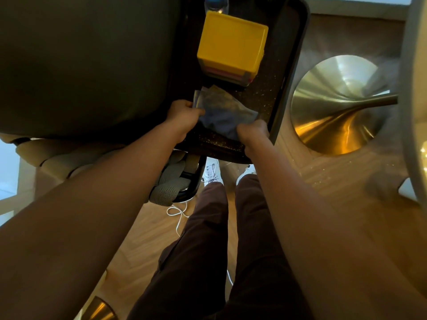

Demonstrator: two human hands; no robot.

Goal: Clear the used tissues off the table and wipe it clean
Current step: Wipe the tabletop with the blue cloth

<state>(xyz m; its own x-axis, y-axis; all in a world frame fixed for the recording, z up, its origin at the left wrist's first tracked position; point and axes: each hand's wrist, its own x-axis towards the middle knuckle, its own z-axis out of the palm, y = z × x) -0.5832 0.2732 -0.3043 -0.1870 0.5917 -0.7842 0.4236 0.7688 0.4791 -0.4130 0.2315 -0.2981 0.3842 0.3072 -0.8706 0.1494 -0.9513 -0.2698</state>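
Note:
A blue-grey cloth lies on a dark speckled tray in the upper middle of the head view. My left hand grips the cloth's left edge. At the cloth's near right corner, my right hand grips it beside the tray's right rim. The cloth is stretched between the two hands. No tissues show in this view.
A yellow box stands on the tray just beyond the cloth, a clear bottle behind it. A large dark round surface fills the left. A gold cone-shaped table base stands at right. Knitted gloves hang below the tray.

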